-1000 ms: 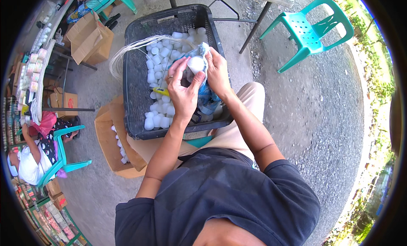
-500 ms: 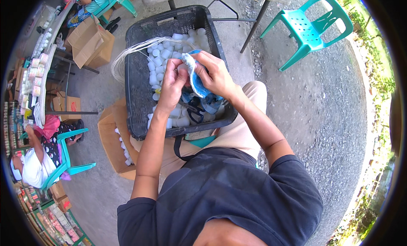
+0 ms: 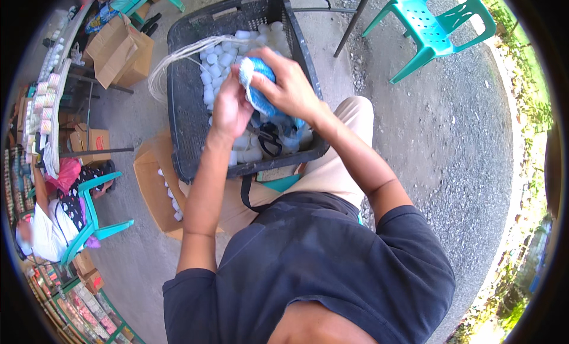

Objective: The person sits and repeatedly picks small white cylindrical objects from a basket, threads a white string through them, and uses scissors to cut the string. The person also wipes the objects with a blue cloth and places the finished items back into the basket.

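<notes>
Over a black plastic crate (image 3: 178, 145), my right hand (image 3: 290, 86) is closed round a bunched blue cloth (image 3: 261, 100) with a thick white edge. My left hand (image 3: 230, 110) is pressed up against that white edge, its fingers curled and partly smeared by motion. Whatever lies between the left fingers is hidden by the cloth. Many small white plastic cylinders (image 3: 208, 96) fill the crate below both hands. A pair of black-handled scissors (image 3: 271, 145) lies in the crate's near part, beside crumpled clear bluish plastic (image 3: 294, 136).
A coil of white cord (image 3: 159, 77) hangs over the crate's left side. At its lower left, an open cardboard box (image 3: 148, 178) holds more white pieces. A green chair (image 3: 430, 33) stands far right. On the left, a person (image 3: 53, 225) sits by a table with striped rolls (image 3: 46, 110).
My hands have shifted slightly left with the cloth, which is now bunched more tightly in my right hand. The whole view has tilted a little; the seated person's arm has moved.
</notes>
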Available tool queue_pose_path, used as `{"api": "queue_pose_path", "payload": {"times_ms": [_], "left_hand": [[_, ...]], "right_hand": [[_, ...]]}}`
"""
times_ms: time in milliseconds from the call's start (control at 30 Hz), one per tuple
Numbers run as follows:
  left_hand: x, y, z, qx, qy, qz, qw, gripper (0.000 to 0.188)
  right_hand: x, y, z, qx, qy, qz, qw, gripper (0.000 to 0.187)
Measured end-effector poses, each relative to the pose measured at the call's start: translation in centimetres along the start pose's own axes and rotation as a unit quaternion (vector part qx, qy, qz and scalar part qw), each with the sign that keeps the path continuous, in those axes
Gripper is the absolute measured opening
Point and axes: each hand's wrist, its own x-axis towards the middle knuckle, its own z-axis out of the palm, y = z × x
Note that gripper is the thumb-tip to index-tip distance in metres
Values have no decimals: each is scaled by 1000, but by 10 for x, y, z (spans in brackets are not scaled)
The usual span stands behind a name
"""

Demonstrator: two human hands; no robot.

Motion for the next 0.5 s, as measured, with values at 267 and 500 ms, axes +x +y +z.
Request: {"api": "queue_pose_path", "payload": {"times_ms": [267, 500], "left_hand": [[8, 50, -36, 67, -128, -106, 984, 34], [-31, 71, -105, -42, -57, -9, 997, 36]], "right_hand": [[33, 3, -22, 25, -157, -143, 977, 26], [21, 21, 17, -484, -225, -192, 823, 33]]}}
